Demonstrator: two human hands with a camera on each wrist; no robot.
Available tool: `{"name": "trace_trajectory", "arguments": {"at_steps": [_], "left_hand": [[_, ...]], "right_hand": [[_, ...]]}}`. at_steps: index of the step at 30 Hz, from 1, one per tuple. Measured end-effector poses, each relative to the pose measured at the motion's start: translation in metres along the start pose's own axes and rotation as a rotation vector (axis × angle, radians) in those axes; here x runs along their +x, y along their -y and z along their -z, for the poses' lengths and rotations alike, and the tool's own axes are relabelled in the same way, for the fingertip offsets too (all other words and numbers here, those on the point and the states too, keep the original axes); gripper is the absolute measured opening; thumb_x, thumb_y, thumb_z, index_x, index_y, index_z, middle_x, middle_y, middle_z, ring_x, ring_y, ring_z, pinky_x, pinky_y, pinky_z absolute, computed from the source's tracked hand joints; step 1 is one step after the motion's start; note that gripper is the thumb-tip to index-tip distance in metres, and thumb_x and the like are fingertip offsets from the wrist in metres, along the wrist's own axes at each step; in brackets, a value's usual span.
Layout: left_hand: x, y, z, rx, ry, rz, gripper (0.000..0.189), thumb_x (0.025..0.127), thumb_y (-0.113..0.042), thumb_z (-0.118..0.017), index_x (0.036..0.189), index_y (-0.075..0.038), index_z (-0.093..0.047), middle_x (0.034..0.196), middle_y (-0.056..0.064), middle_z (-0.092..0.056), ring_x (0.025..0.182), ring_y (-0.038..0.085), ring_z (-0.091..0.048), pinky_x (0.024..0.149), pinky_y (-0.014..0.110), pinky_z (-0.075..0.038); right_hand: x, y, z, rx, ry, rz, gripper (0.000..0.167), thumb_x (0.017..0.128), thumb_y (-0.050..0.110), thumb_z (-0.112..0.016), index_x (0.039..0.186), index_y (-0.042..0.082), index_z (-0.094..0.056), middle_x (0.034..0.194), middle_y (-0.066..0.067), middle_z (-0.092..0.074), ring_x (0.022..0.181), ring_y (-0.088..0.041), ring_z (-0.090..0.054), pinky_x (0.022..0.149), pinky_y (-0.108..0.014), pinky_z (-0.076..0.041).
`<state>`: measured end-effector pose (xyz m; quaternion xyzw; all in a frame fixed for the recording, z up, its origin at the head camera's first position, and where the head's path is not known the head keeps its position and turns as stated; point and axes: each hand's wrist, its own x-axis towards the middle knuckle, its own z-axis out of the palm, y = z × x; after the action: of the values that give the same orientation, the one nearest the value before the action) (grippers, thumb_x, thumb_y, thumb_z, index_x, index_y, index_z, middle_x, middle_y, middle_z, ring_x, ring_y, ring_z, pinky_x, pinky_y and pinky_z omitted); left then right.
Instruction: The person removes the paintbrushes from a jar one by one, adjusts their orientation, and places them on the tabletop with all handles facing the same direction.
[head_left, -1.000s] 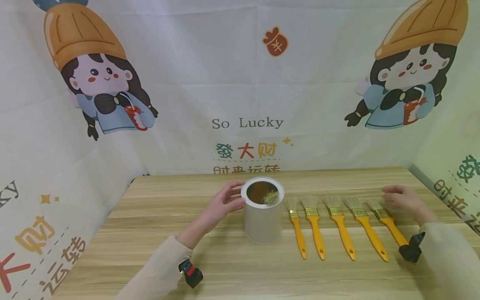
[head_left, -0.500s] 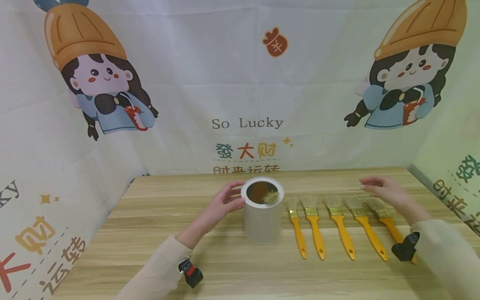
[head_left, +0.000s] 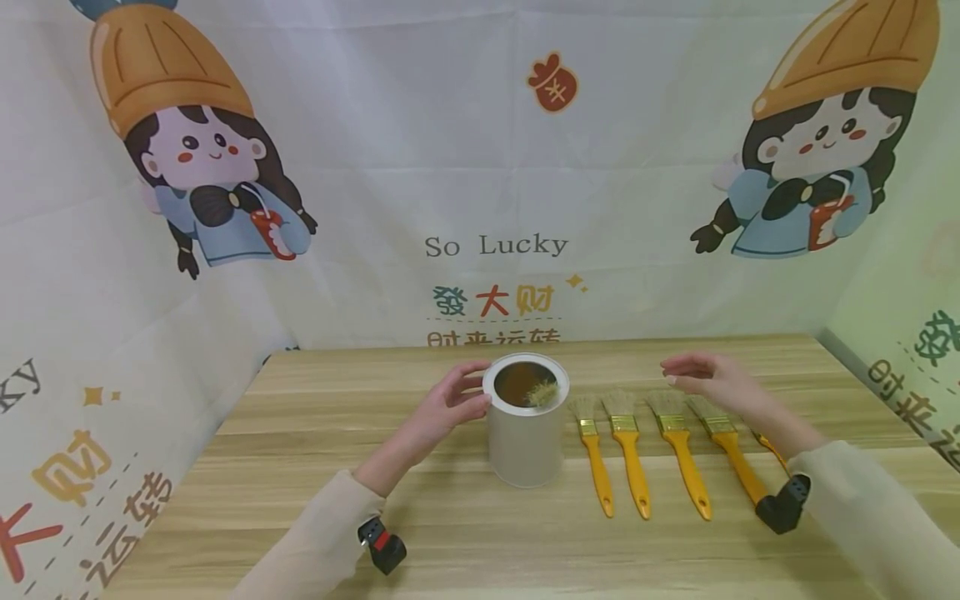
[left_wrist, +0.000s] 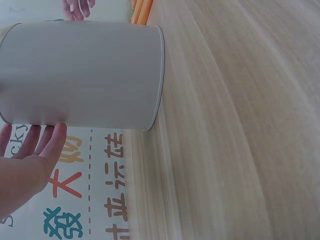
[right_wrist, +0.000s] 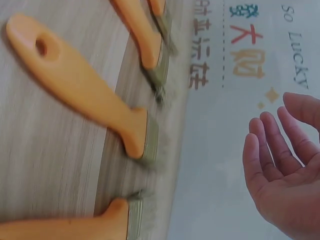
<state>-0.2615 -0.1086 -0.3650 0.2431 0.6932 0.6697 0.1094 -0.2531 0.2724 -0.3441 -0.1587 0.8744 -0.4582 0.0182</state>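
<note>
A pale grey can (head_left: pixel 525 446) stands upright on the table, its top uncovered. Bristles of a paintbrush (head_left: pixel 542 393) show inside it, the handle hidden. The left hand (head_left: pixel 450 400) holds the can's left side near the rim; in the left wrist view, its fingertips (left_wrist: pixel 59 131) touch the wall. Right of the can lies a row of paintbrushes with yellow handles, among them a narrow one (head_left: pixel 597 475) and a wider one (head_left: pixel 686 467). Over the bristle ends hovers the right hand (head_left: pixel 720 385), holding nothing; its fingers (right_wrist: pixel 270 145) are loosely bent.
The wooden table (head_left: pixel 300 467) carries the can and the brushes. Behind it hangs a printed white cloth (head_left: pixel 375 167), which also covers both sides. The rightmost brush (head_left: pixel 772 450) is partly hidden by the right arm.
The right hand has moved left across the bristle ends, from above the rightmost brush to above the middle ones, holding nothing. The left hand, can and brushes stay in place.
</note>
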Motion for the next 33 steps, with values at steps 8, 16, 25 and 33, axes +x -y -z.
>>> {"name": "trace_trajectory", "arguments": {"at_steps": [8,16,25,33], "left_hand": [[0.0,-0.001,0.0,0.007,0.002,0.009,0.051,0.086,-0.016,-0.058,0.131,-0.008,-0.035,0.129,0.019,-0.037,0.115,0.031,-0.04,0.089,0.045,-0.038],[-0.001,-0.002,0.0,0.014,0.003,0.008,0.051,0.086,-0.016,-0.058,0.131,-0.008,-0.035,0.129,0.018,-0.037,0.116,0.031,-0.04,0.089,0.042,-0.04],[-0.001,-0.001,0.0,0.003,0.002,0.014,0.049,0.087,-0.013,-0.056,0.131,-0.007,-0.034,0.129,0.02,-0.037,0.115,0.031,-0.041,0.09,0.046,-0.037],[0.0,0.0,-0.001,-0.014,0.0,0.0,0.05,0.087,-0.009,-0.055,0.132,-0.004,-0.033,0.128,0.023,-0.036,0.115,0.033,-0.04,0.09,0.051,-0.034]], "right_hand": [[0.004,0.02,-0.022,0.037,0.022,0.092,0.032,0.089,0.012,-0.053,0.117,-0.004,-0.05,0.113,-0.018,-0.053,0.103,-0.03,-0.049,0.085,-0.041,-0.042],[0.008,0.036,-0.041,0.057,0.052,0.149,0.035,0.086,0.019,-0.059,0.115,0.001,-0.054,0.111,-0.012,-0.055,0.1,-0.028,-0.052,0.082,-0.04,-0.044],[0.01,0.051,-0.054,0.063,0.079,0.223,0.031,0.084,0.014,-0.061,0.113,0.004,-0.056,0.113,-0.01,-0.054,0.102,-0.03,-0.05,0.08,-0.031,-0.046],[0.013,0.063,-0.063,0.126,0.132,0.222,0.033,0.084,0.014,-0.062,0.115,0.005,-0.055,0.123,-0.012,-0.046,0.096,-0.028,-0.055,0.077,-0.034,-0.048]]}}
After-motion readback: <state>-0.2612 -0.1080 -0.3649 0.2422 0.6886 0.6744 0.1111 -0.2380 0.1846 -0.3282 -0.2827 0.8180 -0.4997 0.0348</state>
